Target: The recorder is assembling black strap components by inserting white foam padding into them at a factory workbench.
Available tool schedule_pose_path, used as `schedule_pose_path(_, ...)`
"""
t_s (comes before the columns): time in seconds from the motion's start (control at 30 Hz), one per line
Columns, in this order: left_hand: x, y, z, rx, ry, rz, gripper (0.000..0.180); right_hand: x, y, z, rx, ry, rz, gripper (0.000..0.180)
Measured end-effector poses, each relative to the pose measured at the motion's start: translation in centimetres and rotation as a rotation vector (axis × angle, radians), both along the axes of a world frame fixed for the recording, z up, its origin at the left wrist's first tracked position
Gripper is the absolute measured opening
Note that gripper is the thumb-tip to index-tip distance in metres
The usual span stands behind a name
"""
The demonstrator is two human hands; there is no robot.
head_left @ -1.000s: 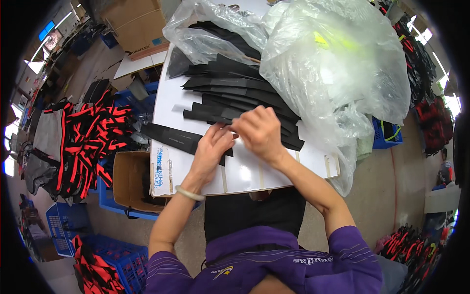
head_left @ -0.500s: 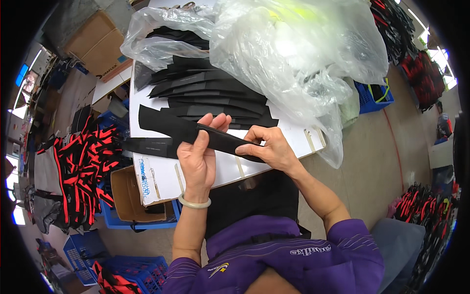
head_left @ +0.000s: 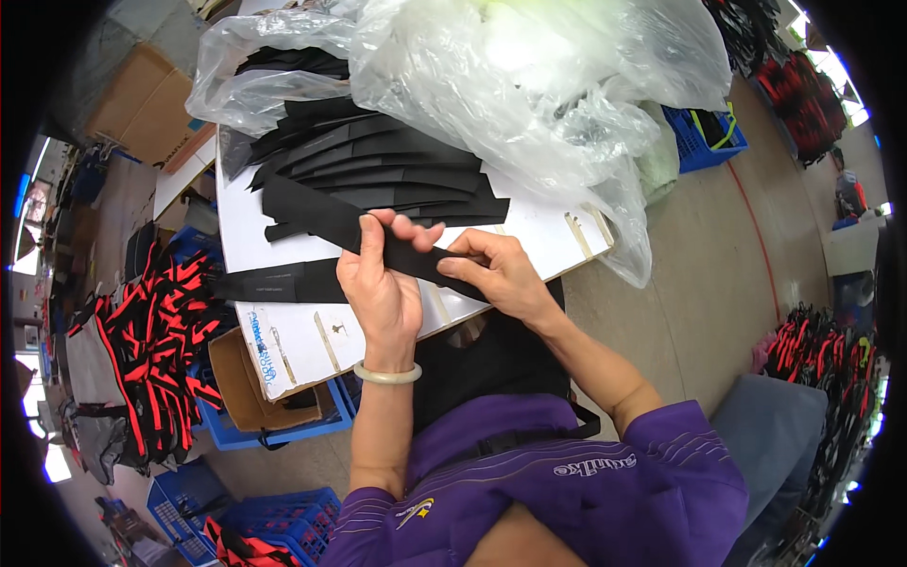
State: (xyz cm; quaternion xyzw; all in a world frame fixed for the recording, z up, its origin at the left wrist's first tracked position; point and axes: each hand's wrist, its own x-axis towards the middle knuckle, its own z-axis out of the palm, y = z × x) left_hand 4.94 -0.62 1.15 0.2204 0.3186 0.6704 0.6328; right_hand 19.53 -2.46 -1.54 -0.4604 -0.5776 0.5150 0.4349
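From my seat I can see a free passage over the bare right part of the white tabletop (head_left: 543, 213), beyond the right hand (head_left: 501, 274). Farther ahead, the big clear plastic bag (head_left: 529, 123) blocks me. Before the left hand (head_left: 383, 302), the pile of black strips (head_left: 378, 156) stands in the way; to its left, one flat strip (head_left: 283, 282) occupies the near side.

The head view looked steeply down from the wearer's own head, through a wide fisheye (the left one of a side-by-side pair), past a purple shirt (head_left: 557, 482) at the lower edge to the white desk (head_left: 537, 210) ahead. It was near enough for the left grip (head_left: 383, 300) and right grip (head_left: 505, 277) to show large around the middle, yet broad enough to take in floor (head_left: 694, 269) on both sides.
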Motion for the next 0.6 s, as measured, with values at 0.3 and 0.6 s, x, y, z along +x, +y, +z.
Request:
schedule_pose_path(0.3,0.7,1.9,0.4,0.046,-0.098,0.048,0.023,-1.3,0.4,-0.6,0.507,-0.202,-0.278,0.022)
schedule_pose_path(0.6,0.5,2.9,1.4,0.073,-0.085,0.062,0.025,-0.7,1.3,0.4,0.727,-0.297,-0.303,0.029)
